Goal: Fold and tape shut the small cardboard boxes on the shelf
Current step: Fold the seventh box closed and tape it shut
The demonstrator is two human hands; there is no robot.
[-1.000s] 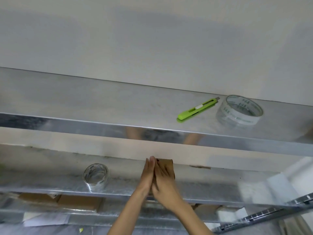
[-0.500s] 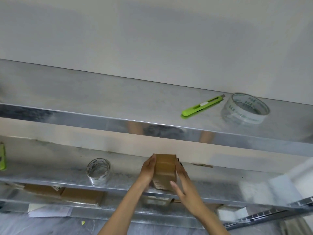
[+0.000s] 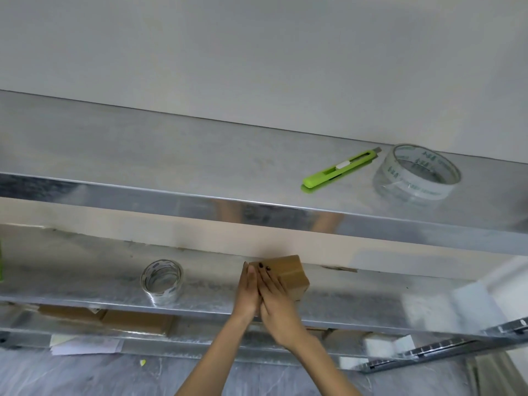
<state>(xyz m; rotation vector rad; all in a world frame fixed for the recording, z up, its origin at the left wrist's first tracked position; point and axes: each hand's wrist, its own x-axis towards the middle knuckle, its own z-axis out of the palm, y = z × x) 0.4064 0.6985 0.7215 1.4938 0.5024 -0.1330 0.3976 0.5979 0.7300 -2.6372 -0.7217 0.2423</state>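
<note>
A: Status on the box?
B: The small cardboard box (image 3: pixel 288 277) sits on the middle shelf (image 3: pixel 85 292), under my hands. My left hand (image 3: pixel 247 292) has its fingers straight, flat against the box's left side. My right hand (image 3: pixel 278 300) has its fingers straight too. It lies over the box's near face and touches the left one.
A: Delta from half a second back?
B: The right hand was off the box's right side then. It has crossed to the left. The box looks turned.
A: Tools?
B: A tape roll (image 3: pixel 162 281) is left of the box, on the same shelf. The green cutter (image 3: pixel 340 172) and second tape roll (image 3: pixel 417 174) are up right of the box, on the upper shelf (image 3: pixel 143 155).
</note>
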